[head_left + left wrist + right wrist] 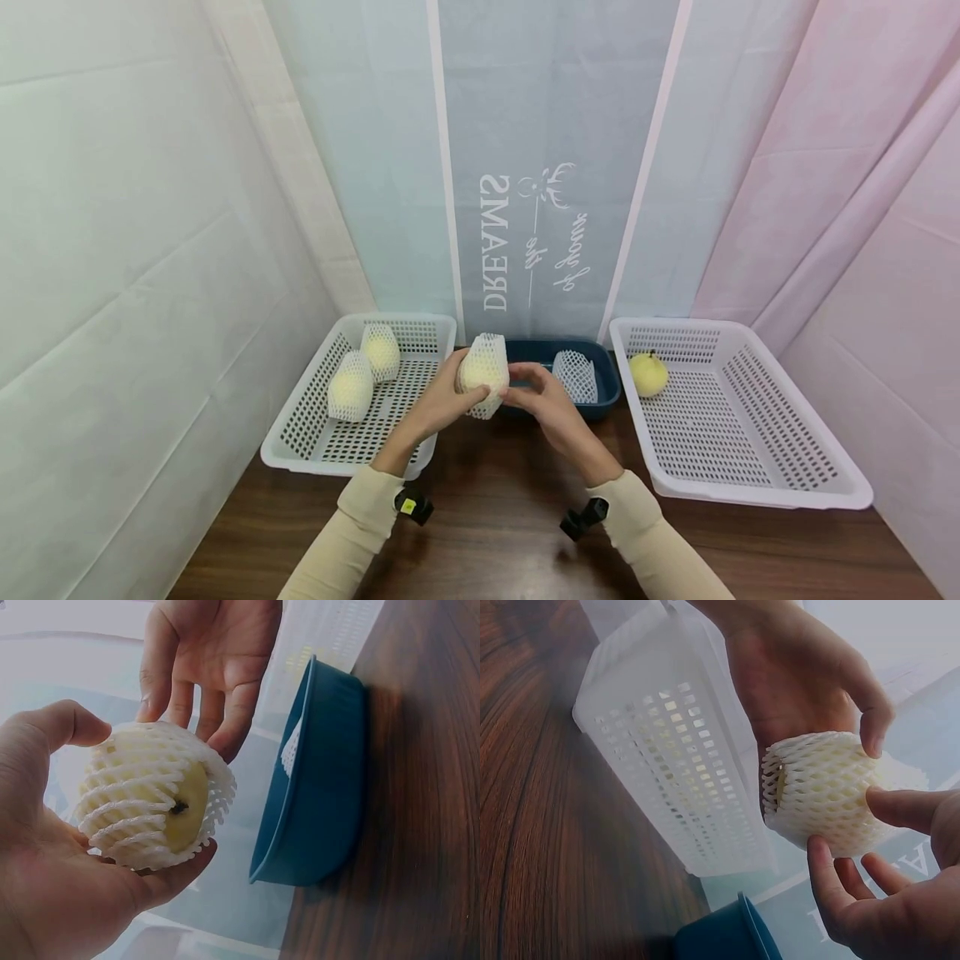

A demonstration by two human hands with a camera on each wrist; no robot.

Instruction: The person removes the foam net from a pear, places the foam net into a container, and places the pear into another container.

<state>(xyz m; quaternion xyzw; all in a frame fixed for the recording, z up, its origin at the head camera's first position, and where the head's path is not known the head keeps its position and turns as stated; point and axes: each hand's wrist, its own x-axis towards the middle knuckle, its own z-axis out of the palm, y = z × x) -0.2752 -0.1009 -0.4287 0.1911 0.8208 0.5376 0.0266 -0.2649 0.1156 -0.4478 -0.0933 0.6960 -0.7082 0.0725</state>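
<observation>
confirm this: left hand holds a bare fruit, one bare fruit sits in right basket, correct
Not quite: the fruit the left hand holds is in a foam net, as the left wrist view shows. One bare fruit does sit in the right basket.

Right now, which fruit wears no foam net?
The bare yellow fruit in the right basket; the two in the left basket and the one in the left hand wear nets.

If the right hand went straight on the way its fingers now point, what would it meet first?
Most likely the net-wrapped fruit held in the left hand. The right hand is close beside it, perhaps touching; depth is hard to judge.
</observation>
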